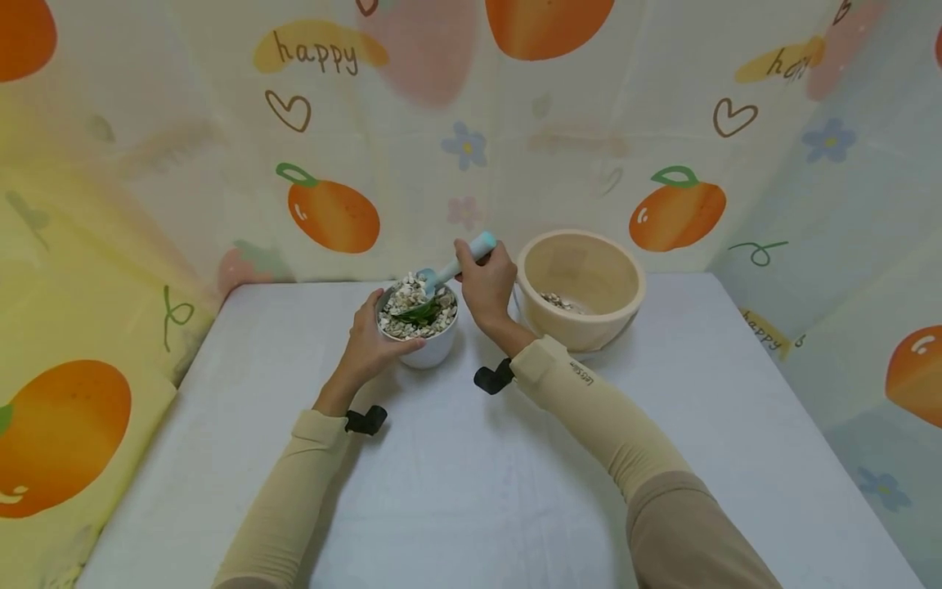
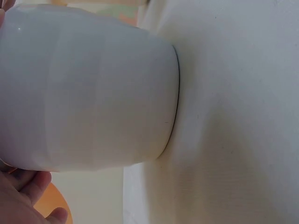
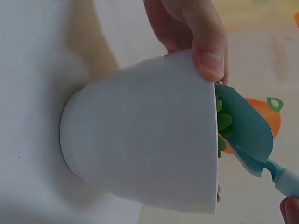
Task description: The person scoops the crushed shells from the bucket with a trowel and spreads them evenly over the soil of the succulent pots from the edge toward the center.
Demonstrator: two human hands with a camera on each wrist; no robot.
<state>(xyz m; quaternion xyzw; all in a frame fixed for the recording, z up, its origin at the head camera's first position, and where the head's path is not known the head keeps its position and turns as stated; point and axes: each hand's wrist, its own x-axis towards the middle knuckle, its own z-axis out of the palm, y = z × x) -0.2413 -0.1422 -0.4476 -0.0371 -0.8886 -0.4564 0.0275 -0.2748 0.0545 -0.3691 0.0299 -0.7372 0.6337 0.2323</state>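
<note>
A white flowerpot (image 1: pixel 430 352) stands on the table, filled with pale pebbles (image 1: pixel 397 325) around a small green plant (image 1: pixel 422 315). My left hand (image 1: pixel 370 339) grips the pot from its left side, thumb along the near side by the rim. In my right hand (image 1: pixel 487 285) is the handle of a small blue trowel (image 1: pixel 450 270), tilted down toward the pot. The trowel's blade (image 3: pixel 250 123) lies right over the rim, beside the green leaves (image 3: pixel 224 121) in the right wrist view. Whitish pebbles show at the blade in the head view.
A large cream-coloured bowl-shaped pot (image 1: pixel 581 329) stands just right of my right hand, with some pebbles (image 1: pixel 557 301) on its bottom. The white-covered table (image 1: pixel 471 491) ends at a printed fabric backdrop (image 1: pixel 412 188) behind both pots.
</note>
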